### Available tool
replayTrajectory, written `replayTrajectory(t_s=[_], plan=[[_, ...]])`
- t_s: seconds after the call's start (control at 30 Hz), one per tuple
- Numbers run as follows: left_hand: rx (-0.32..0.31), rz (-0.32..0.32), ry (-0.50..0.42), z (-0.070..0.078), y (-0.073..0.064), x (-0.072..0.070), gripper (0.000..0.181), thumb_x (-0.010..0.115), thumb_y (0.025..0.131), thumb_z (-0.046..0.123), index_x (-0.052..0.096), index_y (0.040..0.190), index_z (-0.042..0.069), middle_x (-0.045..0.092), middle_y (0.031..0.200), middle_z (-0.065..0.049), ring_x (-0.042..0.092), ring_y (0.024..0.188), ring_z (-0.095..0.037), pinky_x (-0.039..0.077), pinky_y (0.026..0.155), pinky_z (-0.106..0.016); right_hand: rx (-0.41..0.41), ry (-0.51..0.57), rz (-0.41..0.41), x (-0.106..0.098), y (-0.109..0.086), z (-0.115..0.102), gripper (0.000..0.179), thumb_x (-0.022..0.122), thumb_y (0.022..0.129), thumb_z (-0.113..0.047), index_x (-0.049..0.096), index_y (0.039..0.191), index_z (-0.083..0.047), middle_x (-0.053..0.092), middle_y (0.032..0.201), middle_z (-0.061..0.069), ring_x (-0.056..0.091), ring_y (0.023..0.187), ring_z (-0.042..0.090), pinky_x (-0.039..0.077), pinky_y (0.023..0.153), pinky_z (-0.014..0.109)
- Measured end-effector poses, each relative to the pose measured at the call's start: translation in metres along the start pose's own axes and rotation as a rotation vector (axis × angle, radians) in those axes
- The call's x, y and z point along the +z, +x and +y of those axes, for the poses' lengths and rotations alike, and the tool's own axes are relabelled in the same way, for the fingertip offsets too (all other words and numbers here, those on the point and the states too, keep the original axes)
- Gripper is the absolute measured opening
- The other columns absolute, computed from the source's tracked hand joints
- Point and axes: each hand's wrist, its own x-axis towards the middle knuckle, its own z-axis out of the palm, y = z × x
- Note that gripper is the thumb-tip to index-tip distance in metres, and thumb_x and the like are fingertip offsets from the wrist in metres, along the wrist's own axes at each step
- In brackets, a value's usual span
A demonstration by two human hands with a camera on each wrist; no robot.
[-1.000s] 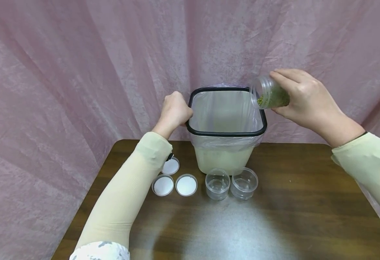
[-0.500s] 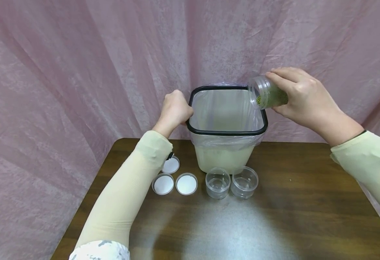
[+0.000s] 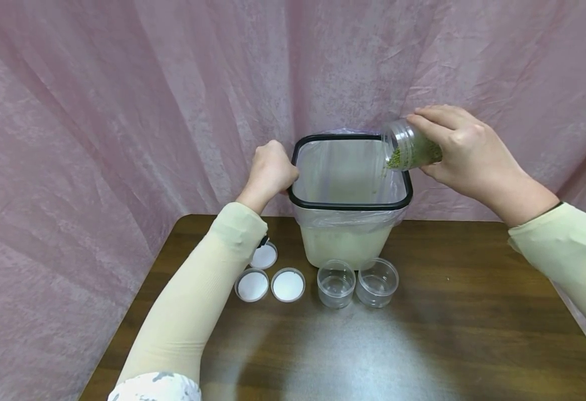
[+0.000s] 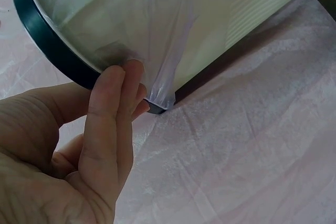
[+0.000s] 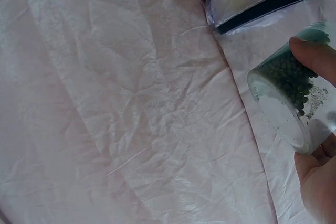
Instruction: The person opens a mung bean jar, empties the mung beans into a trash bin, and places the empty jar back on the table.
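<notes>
My right hand (image 3: 468, 147) grips a clear plastic jar (image 3: 409, 146) that lies tipped on its side, its mouth over the right rim of a trash can (image 3: 345, 239). Small green beans (image 5: 289, 74) show inside the jar in the right wrist view. Near the mouth they are gathered low, and a few fall into the can. At the can's left side my left hand (image 3: 271, 170) holds the black rim (image 4: 58, 61), fingers pressed on the outside over the clear bag (image 4: 168, 77) that lines it.
Two clear jars (image 3: 335, 284) stand side by side in front of the can, on the brown wooden table (image 3: 453, 334). Left of them lie three round lids (image 3: 287, 285), white inside; my left forearm partly covers one. A pink curtain (image 3: 197, 83) hangs behind.
The jar in my right hand has shifted slightly left and tipped further down. Beans have slid to its mouth and begun dropping into the can. My left hand stays on the rim.
</notes>
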Motion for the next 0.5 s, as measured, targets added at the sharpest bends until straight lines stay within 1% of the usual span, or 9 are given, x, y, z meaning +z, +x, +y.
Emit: replayTrajectory(t_s=[0.13,0.33,0.5], plan=[[0.000,0.002,0.005,-0.0004,-0.0001,0.0000,0.005,0.057,0.067,0.008,0.061,0.064,0.010,0.062,0.055,-0.004,0.060,0.041,-0.016,0.052,0.052,-0.026,-0.004,-0.004,-0.007,-0.0002,0.0001,-0.0002,0.085,0.081,0.046,0.009,0.058,0.126,-0.008,0.059,0.124,0.016,0.053,0.116,0.037,0.037,0.107,0.039],[-0.005,0.000,0.013,0.0007,0.0002,-0.0007,0.006,0.057,0.068,0.008,0.063,0.069,0.010,0.062,0.059,-0.006,0.060,0.040,-0.015,0.052,0.053,-0.026,-0.012,-0.005,-0.003,-0.0005,-0.0002,0.0001,0.086,0.081,0.046,0.009,0.058,0.127,-0.009,0.060,0.124,0.016,0.052,0.116,0.037,0.037,0.107,0.039],[-0.011,-0.004,0.008,0.0010,0.0002,-0.0011,0.006,0.057,0.068,0.008,0.062,0.067,0.010,0.062,0.058,-0.006,0.060,0.039,-0.015,0.052,0.052,-0.026,-0.014,-0.004,-0.009,-0.0007,0.0006,0.0004,0.085,0.081,0.047,0.009,0.057,0.127,-0.009,0.059,0.124,0.015,0.052,0.116,0.036,0.037,0.107,0.039]])
